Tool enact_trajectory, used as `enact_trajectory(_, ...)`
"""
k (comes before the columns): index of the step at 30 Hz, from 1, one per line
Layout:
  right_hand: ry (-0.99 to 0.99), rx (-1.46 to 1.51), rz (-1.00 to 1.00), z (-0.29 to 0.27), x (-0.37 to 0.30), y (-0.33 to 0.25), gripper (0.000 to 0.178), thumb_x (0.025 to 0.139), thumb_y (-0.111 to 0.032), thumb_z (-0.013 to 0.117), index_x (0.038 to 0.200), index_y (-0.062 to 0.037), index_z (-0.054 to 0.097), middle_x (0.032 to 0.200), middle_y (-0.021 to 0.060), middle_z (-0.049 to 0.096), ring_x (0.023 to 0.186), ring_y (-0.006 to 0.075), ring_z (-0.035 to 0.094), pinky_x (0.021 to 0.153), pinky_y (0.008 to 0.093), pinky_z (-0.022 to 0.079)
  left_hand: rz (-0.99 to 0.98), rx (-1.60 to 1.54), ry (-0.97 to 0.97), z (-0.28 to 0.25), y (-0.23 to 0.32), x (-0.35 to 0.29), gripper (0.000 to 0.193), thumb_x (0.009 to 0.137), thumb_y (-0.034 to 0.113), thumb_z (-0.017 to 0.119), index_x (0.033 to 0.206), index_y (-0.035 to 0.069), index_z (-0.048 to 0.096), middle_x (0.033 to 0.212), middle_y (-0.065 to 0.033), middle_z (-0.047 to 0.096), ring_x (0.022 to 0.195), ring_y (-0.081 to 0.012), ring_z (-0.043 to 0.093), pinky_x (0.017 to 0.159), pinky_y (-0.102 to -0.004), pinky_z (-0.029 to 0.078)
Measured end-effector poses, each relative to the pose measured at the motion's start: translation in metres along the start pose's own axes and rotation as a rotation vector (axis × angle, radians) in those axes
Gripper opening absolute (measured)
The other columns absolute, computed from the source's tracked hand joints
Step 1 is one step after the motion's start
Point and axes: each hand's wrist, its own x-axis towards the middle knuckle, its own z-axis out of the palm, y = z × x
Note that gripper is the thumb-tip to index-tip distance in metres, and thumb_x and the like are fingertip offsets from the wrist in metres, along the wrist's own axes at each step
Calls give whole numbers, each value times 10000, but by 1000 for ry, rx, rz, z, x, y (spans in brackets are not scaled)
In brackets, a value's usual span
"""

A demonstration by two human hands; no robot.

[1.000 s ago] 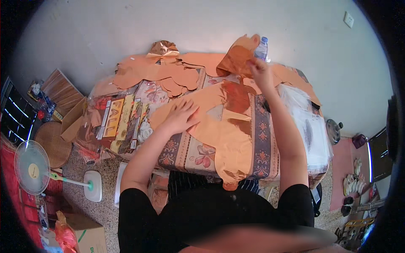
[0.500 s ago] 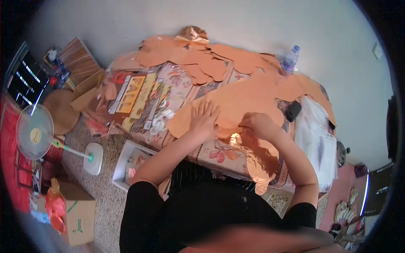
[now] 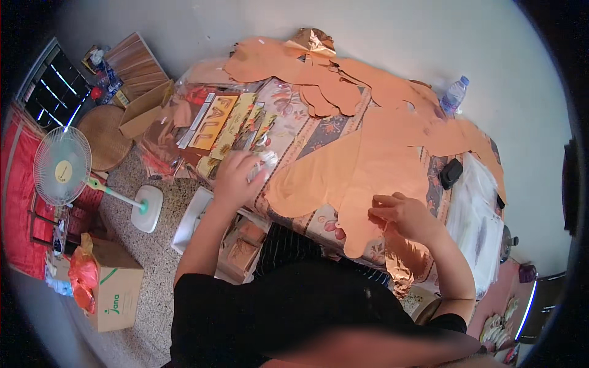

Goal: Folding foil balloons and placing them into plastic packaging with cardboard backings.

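A large flat orange sheet (image 3: 386, 150) with rounded lobes lies over the patterned tablecloth. One narrow lobe (image 3: 357, 230) hangs toward me at the near edge. My right hand (image 3: 402, 216) rests on the sheet beside that lobe, its fingers bent and slightly apart. Below it, shiny copper foil (image 3: 405, 260) drapes over the table edge. My left hand (image 3: 238, 178) is off the sheet, fingers apart, next to a small pile of white coiled material (image 3: 268, 159). Nothing shows in its grasp.
More orange cut-out shapes (image 3: 264, 58) cover the table's far side. Printed packets (image 3: 215, 126) lie at left. A black object (image 3: 451, 173), clear plastic bags (image 3: 472, 221) and a water bottle (image 3: 454, 95) are at right. A fan (image 3: 63, 165) and cardboard box (image 3: 116, 294) stand on the floor.
My left hand has lifted off the sheet and moved left to the white pile. A part of the sheet near my right hand has unfolded toward me, covering some copper foil.
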Motion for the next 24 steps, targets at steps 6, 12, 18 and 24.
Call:
enact_trajectory(6, 108, 153, 52, -1, -5, -2, 384, 716, 32, 593, 1075, -99, 626, 1083, 44, 626, 958, 285, 608, 838, 370, 504, -499, 49, -144, -15, 14, -39, 267, 767, 195, 738, 962, 44, 636, 837, -120, 637, 818, -307, 620, 725, -372, 502)
enact_trajectory(12, 61, 301, -13, 0, 20, 2, 297, 674, 7, 652, 963, -58, 622, 984, 64, 644, 969, 285, 604, 814, 372, 499, -467, 193, -179, -3, 17, -42, 262, 804, 177, 694, 1011, 40, 611, 867, -136, 647, 808, -326, 617, 712, -419, 496)
enact_trajectory(18, 90, 242, -46, 12, 29, 1, 287, 661, -20, 668, 941, -66, 628, 950, 66, 644, 928, 290, 607, 789, 368, 500, -248, 249, -83, 15, 23, -44, 263, 856, 192, 626, 1057, 25, 597, 927, -150, 646, 828, -343, 619, 724, -442, 498)
enact_trajectory(24, 87, 206, -52, 6, 29, -9, 295, 651, -32, 684, 940, -62, 630, 983, 76, 642, 937, 297, 607, 792, 373, 503, -364, 220, -173, 29, 28, -17, 268, 875, 234, 608, 1054, 36, 600, 975, -144, 607, 817, -340, 627, 702, -447, 508)
